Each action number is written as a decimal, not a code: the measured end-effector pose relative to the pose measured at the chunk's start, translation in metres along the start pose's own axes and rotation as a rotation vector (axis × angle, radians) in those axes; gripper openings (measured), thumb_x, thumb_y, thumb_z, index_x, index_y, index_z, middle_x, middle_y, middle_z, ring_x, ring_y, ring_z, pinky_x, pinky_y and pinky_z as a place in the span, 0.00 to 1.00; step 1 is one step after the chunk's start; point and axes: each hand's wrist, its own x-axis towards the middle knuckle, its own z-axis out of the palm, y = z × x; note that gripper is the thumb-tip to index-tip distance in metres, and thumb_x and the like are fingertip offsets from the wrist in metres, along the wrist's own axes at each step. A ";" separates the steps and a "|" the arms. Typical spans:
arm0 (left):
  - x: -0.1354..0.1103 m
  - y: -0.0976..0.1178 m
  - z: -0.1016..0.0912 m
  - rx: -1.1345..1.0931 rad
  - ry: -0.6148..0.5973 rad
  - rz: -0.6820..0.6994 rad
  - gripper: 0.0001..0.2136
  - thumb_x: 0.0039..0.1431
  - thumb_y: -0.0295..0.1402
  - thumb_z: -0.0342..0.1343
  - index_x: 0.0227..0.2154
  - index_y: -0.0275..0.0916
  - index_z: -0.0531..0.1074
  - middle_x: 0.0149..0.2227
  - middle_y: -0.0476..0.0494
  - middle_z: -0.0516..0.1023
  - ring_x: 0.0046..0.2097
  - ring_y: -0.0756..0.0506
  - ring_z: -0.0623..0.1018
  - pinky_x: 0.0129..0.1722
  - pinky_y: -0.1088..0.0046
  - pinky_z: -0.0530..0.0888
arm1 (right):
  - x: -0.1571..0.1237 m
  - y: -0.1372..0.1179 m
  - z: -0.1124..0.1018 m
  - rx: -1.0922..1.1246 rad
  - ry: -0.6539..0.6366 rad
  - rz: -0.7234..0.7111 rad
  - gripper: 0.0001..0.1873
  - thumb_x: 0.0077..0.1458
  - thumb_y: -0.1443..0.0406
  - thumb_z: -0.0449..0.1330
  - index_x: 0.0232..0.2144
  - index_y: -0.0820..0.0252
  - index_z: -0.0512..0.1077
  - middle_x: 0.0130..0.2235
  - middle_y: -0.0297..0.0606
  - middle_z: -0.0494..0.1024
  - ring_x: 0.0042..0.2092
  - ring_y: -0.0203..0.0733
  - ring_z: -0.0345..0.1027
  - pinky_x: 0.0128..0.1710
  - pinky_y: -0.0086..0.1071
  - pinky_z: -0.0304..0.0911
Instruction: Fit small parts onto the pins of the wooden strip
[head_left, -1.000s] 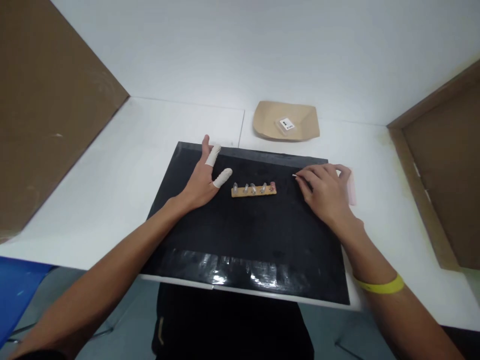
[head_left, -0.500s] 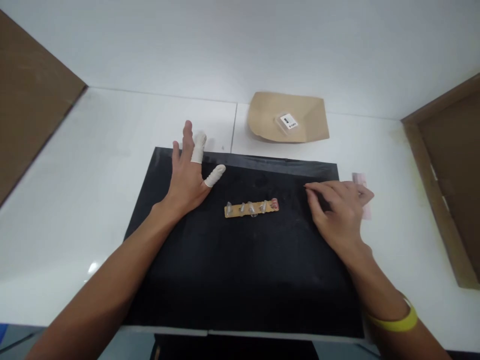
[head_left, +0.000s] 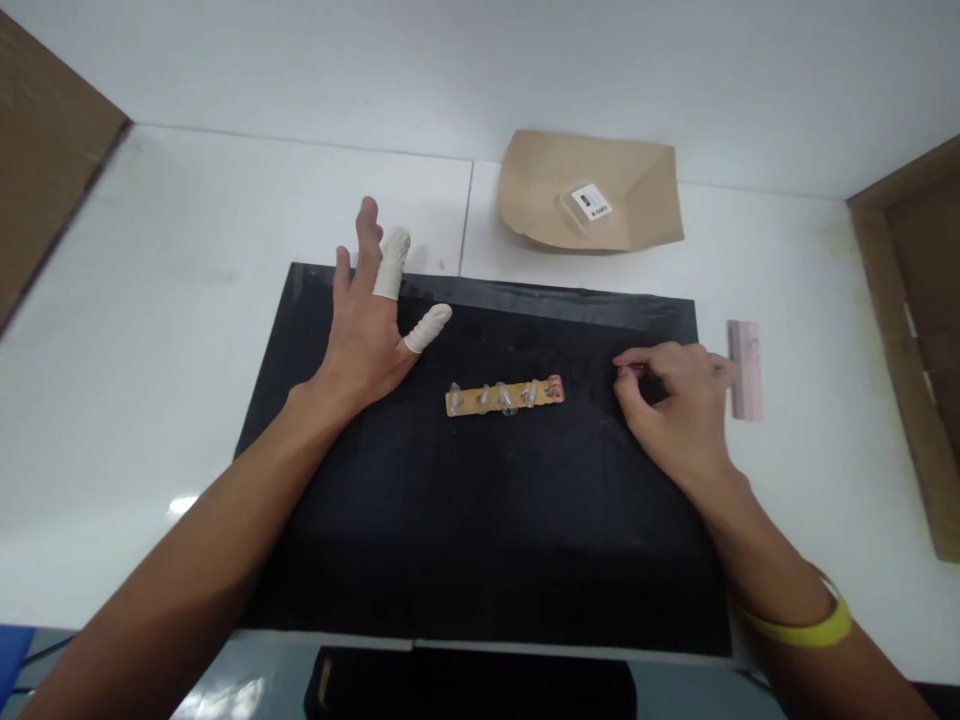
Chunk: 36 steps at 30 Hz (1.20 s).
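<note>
Left hand lies open, fingers spread, on the black rectangular mat. Right hand pinches its fingertips together near the tan component strip.

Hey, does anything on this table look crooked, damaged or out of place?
Only small things. The tan strip lies slightly tilted on the black mat, and the brown paper tray behind it looks bent out of shape. Nothing is spilled.
</note>
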 end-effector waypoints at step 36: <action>0.009 0.003 -0.003 0.054 0.016 -0.137 0.24 0.65 0.57 0.47 0.45 0.45 0.77 0.76 0.66 0.53 0.79 0.40 0.36 0.70 0.49 0.11 | -0.002 0.018 -0.004 -0.009 -0.058 0.009 0.16 0.68 0.61 0.54 0.43 0.56 0.82 0.39 0.43 0.79 0.46 0.54 0.69 0.54 0.51 0.52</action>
